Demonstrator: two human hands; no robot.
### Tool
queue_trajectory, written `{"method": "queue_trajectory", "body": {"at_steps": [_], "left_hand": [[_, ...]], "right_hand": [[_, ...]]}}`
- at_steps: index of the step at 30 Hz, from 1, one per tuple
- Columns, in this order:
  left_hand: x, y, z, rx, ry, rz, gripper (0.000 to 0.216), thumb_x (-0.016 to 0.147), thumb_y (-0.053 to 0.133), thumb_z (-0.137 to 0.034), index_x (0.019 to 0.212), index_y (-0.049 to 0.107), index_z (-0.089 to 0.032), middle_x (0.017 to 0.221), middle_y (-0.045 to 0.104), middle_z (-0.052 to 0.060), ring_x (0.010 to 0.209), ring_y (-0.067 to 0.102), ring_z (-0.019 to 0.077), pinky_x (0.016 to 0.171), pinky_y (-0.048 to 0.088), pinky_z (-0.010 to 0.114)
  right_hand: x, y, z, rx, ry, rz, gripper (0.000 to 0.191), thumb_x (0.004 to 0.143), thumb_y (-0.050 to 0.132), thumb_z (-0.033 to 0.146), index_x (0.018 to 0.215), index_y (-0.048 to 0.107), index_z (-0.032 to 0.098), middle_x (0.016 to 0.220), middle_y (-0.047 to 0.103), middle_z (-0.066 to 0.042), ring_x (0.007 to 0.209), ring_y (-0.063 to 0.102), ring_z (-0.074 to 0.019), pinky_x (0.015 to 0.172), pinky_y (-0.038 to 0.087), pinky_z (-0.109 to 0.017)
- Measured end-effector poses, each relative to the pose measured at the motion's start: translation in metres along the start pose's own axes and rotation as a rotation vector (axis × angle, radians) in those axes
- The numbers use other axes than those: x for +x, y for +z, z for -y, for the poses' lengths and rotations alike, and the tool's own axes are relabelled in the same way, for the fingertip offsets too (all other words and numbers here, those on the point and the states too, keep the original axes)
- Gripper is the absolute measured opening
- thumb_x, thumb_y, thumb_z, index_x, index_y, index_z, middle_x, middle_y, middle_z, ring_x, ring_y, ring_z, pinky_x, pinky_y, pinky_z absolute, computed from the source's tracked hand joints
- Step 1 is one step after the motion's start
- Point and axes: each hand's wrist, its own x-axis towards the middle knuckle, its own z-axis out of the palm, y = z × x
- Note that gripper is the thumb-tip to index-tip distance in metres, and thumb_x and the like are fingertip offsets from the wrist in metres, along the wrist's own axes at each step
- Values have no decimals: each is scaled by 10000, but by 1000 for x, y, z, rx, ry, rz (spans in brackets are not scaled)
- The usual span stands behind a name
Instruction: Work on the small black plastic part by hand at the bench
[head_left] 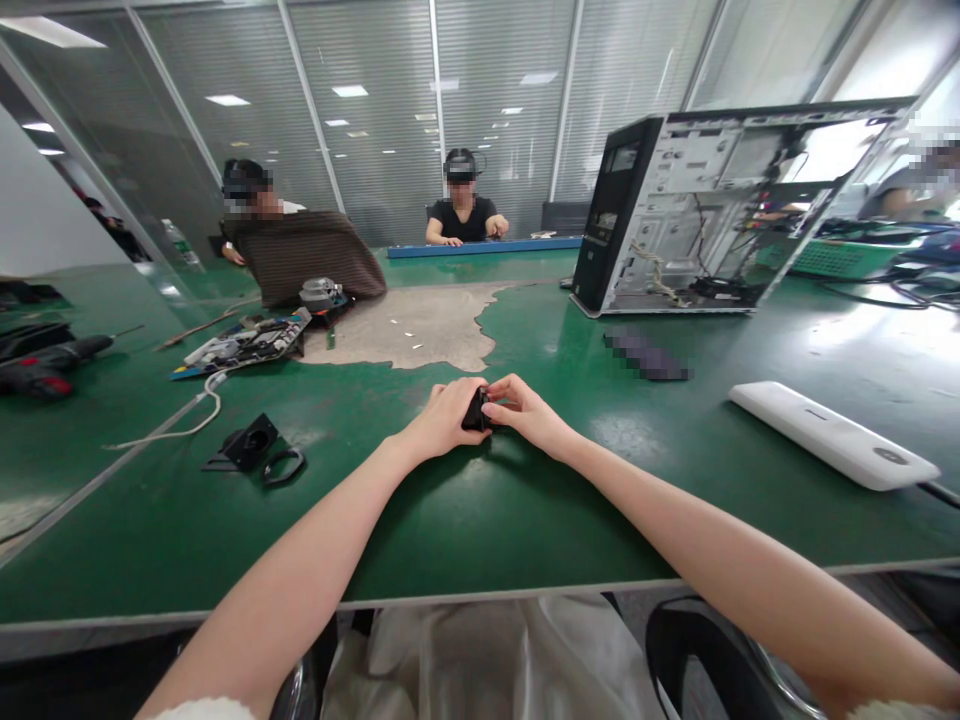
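Both my hands meet in the middle of the green table (pixel 465 520) around a small black part (pixel 475 409). My left hand (pixel 444 417) curls over it from the left, fingers closed on it. My right hand (pixel 525 410) pinches its right side with thumb and fingers. Most of the black part is hidden between the fingers, so I cannot make out its shape. It rests on or just above the tabletop.
An open computer case (pixel 705 210) stands at the back right. A white flat device (pixel 832 435) lies to the right, a black bracket with a ring (pixel 251 447) and a white cable (pixel 187 415) to the left, a circuit board (pixel 247 342) beyond. Other people sit across the table.
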Motion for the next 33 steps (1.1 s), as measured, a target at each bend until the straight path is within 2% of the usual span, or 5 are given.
{"method": "queue_trajectory", "body": {"at_steps": [10, 15, 20, 27, 33], "left_hand": [[-1, -1, 0, 41, 11, 5, 584, 668, 631, -307, 1155, 322, -216, 1093, 508, 60, 1000, 478, 240, 822, 319, 361], [-1, 0, 0, 68, 8, 5, 600, 665, 635, -328, 1163, 321, -211, 1126, 501, 72, 1006, 472, 251, 824, 324, 371], [-1, -2, -1, 74, 8, 13, 592, 665, 634, -342, 1161, 339, -208, 1123, 504, 77, 1006, 474, 262, 821, 329, 380], [-1, -5, -2, 79, 2, 22, 592, 654, 639, -318, 1155, 347, -200, 1111, 508, 80, 984, 477, 259, 810, 333, 373], [-2, -4, -2, 78, 5, 14, 595, 671, 627, -338, 1169, 331, -203, 1133, 496, 82, 1008, 466, 260, 830, 325, 380]], "right_hand": [[-5, -5, 6, 4, -25, 105, 343, 602, 709, 263, 834, 464, 204, 900, 539, 3, 830, 570, -149, 734, 488, -327], [-3, -4, 4, -8, -29, 80, 235, 694, 631, 311, 820, 465, 203, 837, 543, 7, 761, 558, -128, 702, 488, -316], [1, -5, 3, -30, 2, 65, 264, 690, 637, 291, 891, 491, 201, 926, 547, -17, 852, 552, -148, 779, 473, -349], [-4, -8, 9, -28, -16, 178, 338, 623, 702, 259, 874, 482, 205, 925, 545, 3, 848, 577, -150, 776, 487, -342], [-2, -2, 9, -56, -39, 85, 213, 701, 622, 321, 797, 474, 201, 849, 533, 8, 845, 549, -147, 783, 466, -336]]}}
